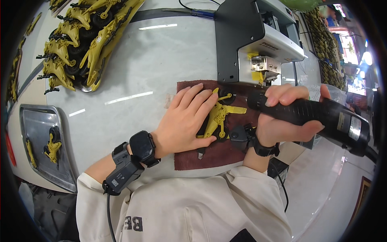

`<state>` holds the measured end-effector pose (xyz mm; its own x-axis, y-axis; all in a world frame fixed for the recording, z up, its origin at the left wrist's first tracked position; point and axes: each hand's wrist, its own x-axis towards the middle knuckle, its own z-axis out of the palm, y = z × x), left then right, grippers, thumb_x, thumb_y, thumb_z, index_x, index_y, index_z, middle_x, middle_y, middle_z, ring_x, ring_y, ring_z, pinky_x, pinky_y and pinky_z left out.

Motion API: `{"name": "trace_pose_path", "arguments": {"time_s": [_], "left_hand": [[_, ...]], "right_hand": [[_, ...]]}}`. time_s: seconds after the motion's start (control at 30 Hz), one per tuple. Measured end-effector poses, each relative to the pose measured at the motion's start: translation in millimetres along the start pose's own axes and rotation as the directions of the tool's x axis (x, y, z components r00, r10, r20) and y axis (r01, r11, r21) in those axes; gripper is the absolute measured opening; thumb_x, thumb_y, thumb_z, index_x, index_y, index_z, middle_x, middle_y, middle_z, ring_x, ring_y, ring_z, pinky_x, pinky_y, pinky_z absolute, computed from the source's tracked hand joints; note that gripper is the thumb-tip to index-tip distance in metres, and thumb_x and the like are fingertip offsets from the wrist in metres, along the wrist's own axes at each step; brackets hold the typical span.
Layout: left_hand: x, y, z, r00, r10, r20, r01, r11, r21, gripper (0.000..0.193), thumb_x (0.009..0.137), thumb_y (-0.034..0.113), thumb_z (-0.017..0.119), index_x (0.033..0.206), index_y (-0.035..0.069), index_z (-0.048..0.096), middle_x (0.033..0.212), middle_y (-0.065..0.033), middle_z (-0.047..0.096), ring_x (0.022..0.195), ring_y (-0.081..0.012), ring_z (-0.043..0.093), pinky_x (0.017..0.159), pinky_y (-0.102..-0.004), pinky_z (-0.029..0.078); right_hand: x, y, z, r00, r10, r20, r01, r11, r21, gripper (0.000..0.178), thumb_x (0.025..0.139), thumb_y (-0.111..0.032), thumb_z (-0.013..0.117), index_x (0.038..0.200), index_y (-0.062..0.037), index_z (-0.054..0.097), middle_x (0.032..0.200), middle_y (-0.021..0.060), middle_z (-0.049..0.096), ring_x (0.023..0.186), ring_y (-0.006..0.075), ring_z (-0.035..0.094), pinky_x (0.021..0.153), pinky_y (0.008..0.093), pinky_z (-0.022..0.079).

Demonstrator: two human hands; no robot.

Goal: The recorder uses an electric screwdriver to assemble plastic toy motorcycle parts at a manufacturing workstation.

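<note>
A yellow toy motorcycle (217, 117) with black wheels lies on its side on a dark red cloth mat (201, 159). My left hand (183, 113) rests over its left part, fingers stretched along one end and thumb at the other, holding it against the mat. Part of the toy is hidden under that palm. In my right hand (282, 109) is a black electric screwdriver (338, 119), lying nearly level with its front end toward the toy's upper wheel. I cannot tell whether the bit touches the toy.
A grey-and-white benchtop machine (238, 52) stands just beyond the mat. Several yellow toy motorcycles (66, 50) are piled at the far left. A metal tray (34, 117) at the left holds another one and a loose yellow part. A blue-handled tool (201, 14) lies behind.
</note>
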<state>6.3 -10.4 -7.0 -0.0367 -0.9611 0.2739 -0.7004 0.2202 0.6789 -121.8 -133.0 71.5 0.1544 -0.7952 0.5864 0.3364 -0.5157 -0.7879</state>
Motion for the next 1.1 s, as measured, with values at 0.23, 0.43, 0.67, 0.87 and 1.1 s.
{"name": "trace_pose_path", "arguments": {"time_s": [0.23,0.43,0.67,0.87,1.1], "left_hand": [[0.7,0.9,-1.9,1.0,-0.002,0.013,0.002,1.0,-0.002,0.088,0.063,0.039,0.076,0.133,0.001,0.038,0.131,-0.0148,0.042,0.126,-0.0354,0.035,0.103,-0.0471,0.029],[-1.6,0.9,-2.3,0.999,0.008,0.038,-0.009,0.999,0.032,0.087,0.064,0.042,0.074,0.133,0.003,0.039,0.129,-0.0139,0.044,0.126,-0.0363,0.035,0.104,-0.0484,0.027],[0.7,5.0,-2.2,0.999,0.019,0.028,-0.021,0.997,0.078,0.085,0.064,0.043,0.075,0.131,0.002,0.042,0.126,-0.0141,0.046,0.124,-0.0366,0.037,0.105,-0.0464,0.028],[-0.2,4.9,-2.0,0.999,0.051,0.0,-0.051,0.999,-0.002,0.086,0.064,0.041,0.075,0.133,0.004,0.041,0.126,-0.0144,0.046,0.123,-0.0368,0.036,0.103,-0.0483,0.028],[-3.9,6.3,-2.1,1.0,0.007,-0.023,-0.006,0.999,0.051,0.087,0.063,0.039,0.076,0.135,0.007,0.04,0.127,-0.0138,0.044,0.123,-0.0359,0.036,0.098,-0.0482,0.032]], "right_hand": [[1.9,17.0,5.8,0.981,0.177,0.086,-0.171,0.983,-0.071,0.068,0.084,-0.06,0.053,0.125,-0.011,0.03,0.068,0.0061,0.049,0.05,0.018,0.047,0.051,0.0339,0.042],[-7.1,3.0,5.7,0.996,0.068,0.06,-0.058,0.985,-0.163,0.068,0.087,-0.058,0.051,0.128,-0.0093,0.028,0.067,0.0067,0.05,0.049,0.018,0.048,0.051,0.0346,0.045],[60.3,-26.5,-7.8,0.971,-0.219,-0.093,0.197,0.96,-0.198,0.078,0.088,-0.067,0.036,0.136,-0.0078,0.023,0.064,0.009,0.052,0.044,0.0191,0.047,0.043,0.0319,0.043],[61.2,-9.3,-4.9,0.995,-0.081,-0.054,0.066,0.972,-0.226,0.051,0.094,-0.046,0.04,0.124,-0.0046,0.036,0.062,0.0072,0.05,0.049,0.0181,0.048,0.051,0.0326,0.042],[-9.6,-38.9,-6.2,0.975,0.042,0.219,-0.073,0.988,0.136,0.082,0.083,-0.061,0.054,0.138,-0.0082,0.024,0.065,0.0096,0.051,0.047,0.0211,0.049,0.05,0.0356,0.042]]}}
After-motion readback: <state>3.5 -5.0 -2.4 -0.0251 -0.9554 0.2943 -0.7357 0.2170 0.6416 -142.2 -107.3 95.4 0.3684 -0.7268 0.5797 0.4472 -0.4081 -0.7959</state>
